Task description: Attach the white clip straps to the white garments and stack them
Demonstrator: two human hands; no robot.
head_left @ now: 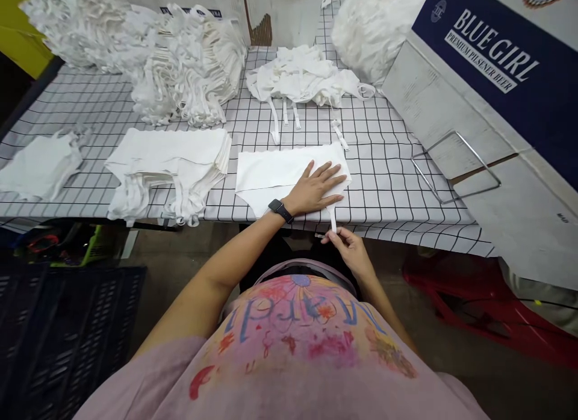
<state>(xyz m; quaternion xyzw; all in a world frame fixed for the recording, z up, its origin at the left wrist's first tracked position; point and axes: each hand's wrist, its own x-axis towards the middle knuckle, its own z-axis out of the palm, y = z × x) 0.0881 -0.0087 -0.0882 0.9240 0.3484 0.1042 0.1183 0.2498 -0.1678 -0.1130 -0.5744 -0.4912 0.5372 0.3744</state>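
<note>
**One garment laid flat, one strap pinched**

Across the checked table (379, 191) before you, the work lies in groups. Largest are the bundles (189, 71) of white pieces at the far left, heaped and ruffled. In the far middle, a loose pile (302, 77) lies tangled, straps trailing; by its disorder, you seem to have these left to straighten. Nearer, left of centre, a neat stack (171, 149) of aligned pieces suggests work done; how many it holds cannot be counted.

The garment (275, 167) lies flat just right of that stack, close to the table's near edge, and appears partway through handling.

Your left hand (316, 191) rests palm down on its right half, fingers spread, pressing rather than gripping; the forearm slants in from the lower left. Your right hand (350, 245), just below the table edge, holds the strap (333, 218) in a narrow thumb-and-finger pinch.
</note>
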